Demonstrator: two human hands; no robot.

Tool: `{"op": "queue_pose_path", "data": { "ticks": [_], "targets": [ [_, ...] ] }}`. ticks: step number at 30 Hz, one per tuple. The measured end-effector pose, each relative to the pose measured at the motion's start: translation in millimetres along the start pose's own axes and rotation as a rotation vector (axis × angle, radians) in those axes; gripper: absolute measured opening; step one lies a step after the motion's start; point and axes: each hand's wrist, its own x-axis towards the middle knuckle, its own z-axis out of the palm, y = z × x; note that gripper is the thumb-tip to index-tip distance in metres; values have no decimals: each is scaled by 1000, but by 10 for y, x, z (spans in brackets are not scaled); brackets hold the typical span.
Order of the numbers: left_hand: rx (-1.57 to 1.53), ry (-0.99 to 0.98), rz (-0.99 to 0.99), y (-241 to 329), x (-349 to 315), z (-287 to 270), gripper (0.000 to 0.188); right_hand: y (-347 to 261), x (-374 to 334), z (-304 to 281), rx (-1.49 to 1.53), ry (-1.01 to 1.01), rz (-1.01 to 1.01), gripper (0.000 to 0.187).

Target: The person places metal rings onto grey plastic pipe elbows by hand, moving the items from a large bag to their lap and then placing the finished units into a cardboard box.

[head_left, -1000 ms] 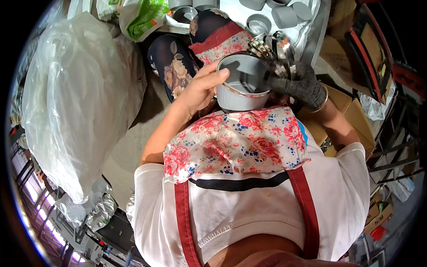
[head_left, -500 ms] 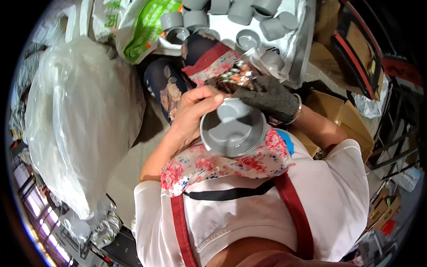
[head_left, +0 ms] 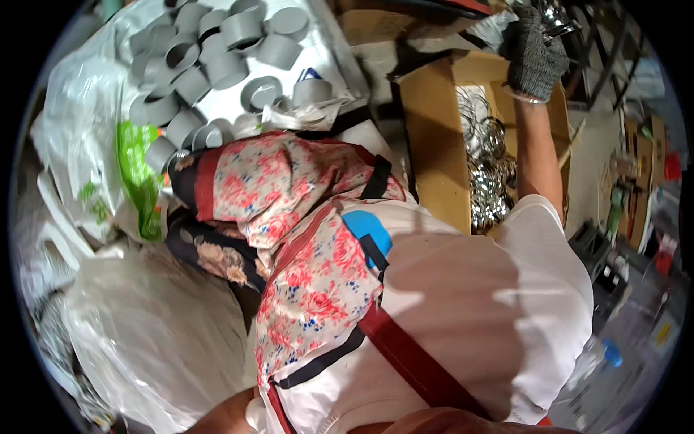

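My right hand [head_left: 536, 61], in a dark grey knit glove, is stretched out to the upper right, beyond the carton. Its fingers are closed around a shiny metal piece [head_left: 555, 20], perhaps more than one; the exact kind is hard to make out. Below that arm stands an open cardboard carton [head_left: 439, 137] holding several shiny metal rings [head_left: 493, 184]. Of my left arm only a bit of bare skin [head_left: 228, 415] shows at the lower edge, and the hand is out of view. Whether it holds the grey cup is not visible.
Several grey plastic cups [head_left: 225, 70] are heaped on a white-covered surface [head_left: 329, 54] at the upper left. A green and white bag [head_left: 141, 181] adjoins them. Below lies a big translucent plastic bag [head_left: 155, 325]. Black metal bars [head_left: 614, 54] stand at the upper right.
My body has turned to the right. My hands have parted: the gloved right one has swung out past the carton, and the left one, with the grey cup, has left the view.
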Motion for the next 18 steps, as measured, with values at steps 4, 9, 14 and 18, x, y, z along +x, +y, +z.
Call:
{"op": "queue_pose_path", "data": {
  "ticks": [4,9,14,18],
  "targets": [
    [90,-42,26,-234,-27,16,26,948,171,-701,-814,-113,97,31],
    [89,-334,-320,-537,-850,549,25,2039,-509,-1047,-1194,-167,463,43],
    [-7,-634,-491,-445,-1343,891,27,2781,-1228,-1463,-1289,-592,446,47],
    [85,-746,-558,-448,-1507,1084,29,3184,-1684,-1653,-1253,-946,646,40]
  ]
}}
